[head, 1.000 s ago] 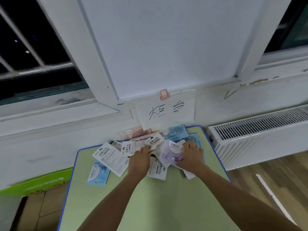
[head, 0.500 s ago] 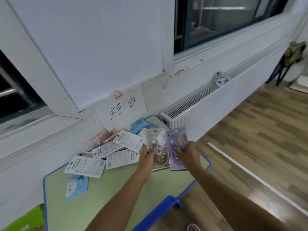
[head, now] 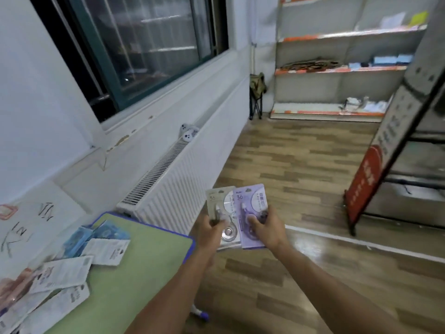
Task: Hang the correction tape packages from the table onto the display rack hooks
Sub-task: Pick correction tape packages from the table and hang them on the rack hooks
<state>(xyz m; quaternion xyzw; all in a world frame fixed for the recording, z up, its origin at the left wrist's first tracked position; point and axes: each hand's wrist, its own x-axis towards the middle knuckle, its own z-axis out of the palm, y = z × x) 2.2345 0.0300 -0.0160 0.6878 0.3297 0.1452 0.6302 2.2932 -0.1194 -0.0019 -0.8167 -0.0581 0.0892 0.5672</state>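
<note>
Two correction tape packages held upright, side by side, edges overlapping, above the floor just off the bench corner. Beige package: gripped by left hand. Purple package: gripped by right hand. Remaining packages: loose overlapping heap on green bench, white, blue and pink cards.

Both forearms extended forward, left hand and right hand side by side, each grip closed, thumbs uppermost

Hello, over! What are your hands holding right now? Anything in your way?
Left hand grips beige package. Right hand grips purple package. More packages on table. Open floor ahead.
</note>
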